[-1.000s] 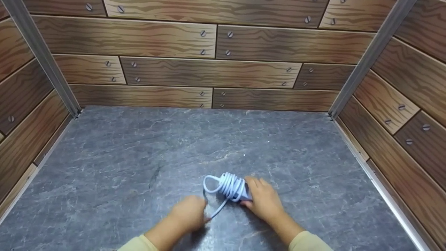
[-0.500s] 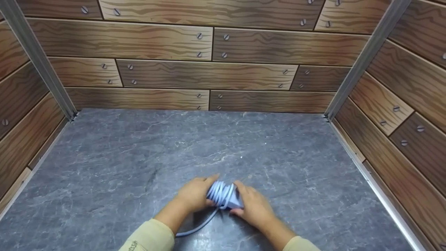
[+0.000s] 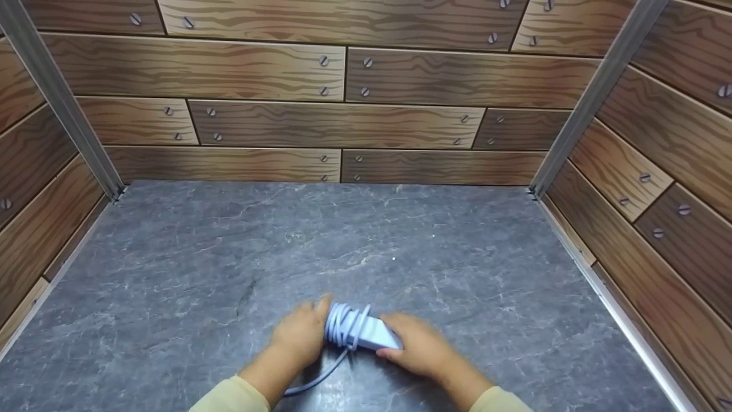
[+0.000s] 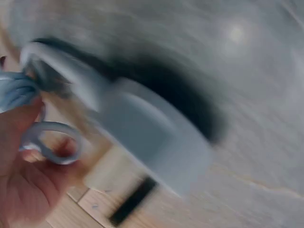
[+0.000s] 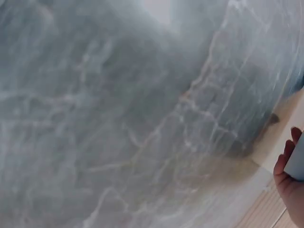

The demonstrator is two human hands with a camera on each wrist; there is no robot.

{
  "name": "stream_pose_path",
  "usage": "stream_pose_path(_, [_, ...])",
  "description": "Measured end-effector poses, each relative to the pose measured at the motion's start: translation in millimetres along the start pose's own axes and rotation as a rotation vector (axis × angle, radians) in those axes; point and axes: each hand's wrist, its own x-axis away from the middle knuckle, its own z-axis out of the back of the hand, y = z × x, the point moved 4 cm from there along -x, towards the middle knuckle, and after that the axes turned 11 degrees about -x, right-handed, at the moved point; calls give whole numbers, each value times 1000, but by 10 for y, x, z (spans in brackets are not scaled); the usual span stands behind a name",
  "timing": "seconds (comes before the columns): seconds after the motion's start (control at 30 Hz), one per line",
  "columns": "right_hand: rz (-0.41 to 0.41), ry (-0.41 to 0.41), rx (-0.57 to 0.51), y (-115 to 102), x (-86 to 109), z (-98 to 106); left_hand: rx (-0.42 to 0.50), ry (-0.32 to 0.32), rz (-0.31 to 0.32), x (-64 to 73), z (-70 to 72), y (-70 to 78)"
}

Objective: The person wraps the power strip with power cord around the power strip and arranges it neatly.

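Note:
A light-blue block (image 3: 374, 333) has a pale blue cord (image 3: 341, 326) wound in several turns round its left part. My left hand (image 3: 300, 335) grips the wound end, while my right hand (image 3: 417, 346) holds the bare right end between thumb and fingers. From the coils a loose length of cord trails down beneath my left forearm. In the left wrist view, a blurred grey-blue plug-like piece (image 4: 147, 133) on the cord hangs close to the camera; its prongs cannot be made out. The right wrist view catches only the block's edge (image 5: 297, 161) at my fingers.
The hands are over a grey marbled tabletop (image 3: 257, 246). Wood-patterned walls (image 3: 343, 123) close it in at the back and sides, with metal posts (image 3: 595, 103) at the back corners.
My left hand has gone from pulling a loop of cord to gripping the wound end. Block and hands have shifted left and slightly nearer, and more of the block's right end shows.

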Motion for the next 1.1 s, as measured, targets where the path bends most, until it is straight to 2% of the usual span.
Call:
stream_pose_path(0.1, [-15,28,5,-55,7,-58,26,-74,134,43,38,5])
stream_pose_path(0.17, [-20,38,10,-95,-16,-106,13,-91,170,51,67,-13])
stream_pose_path(0.23, [-17,41,43,-130,-41,-148,-2,-89,178,53,95,-35])
stream_pose_path(0.33, [0,50,148,-157,-65,-186,-23,-87,165,56,114,-78])
stream_pose_path(0.43, [-4,63,230,-137,-77,-184,-42,-87,123,57,141,-112])
stream_pose_path(0.53, [-44,72,209,-87,-88,-144,-52,-75,77,39,200,-138])
stream_pose_path(0.67, [-76,66,167,-58,-100,-76,-37,-82,47,19,276,-162])
stream_pose_path(0.93, [-40,53,282,-114,-124,-40,-9,-100,45,20,301,-186])
stream_pose_path(1.1, [-13,62,363,-102,-115,-62,37,-132,85,-25,266,-211])
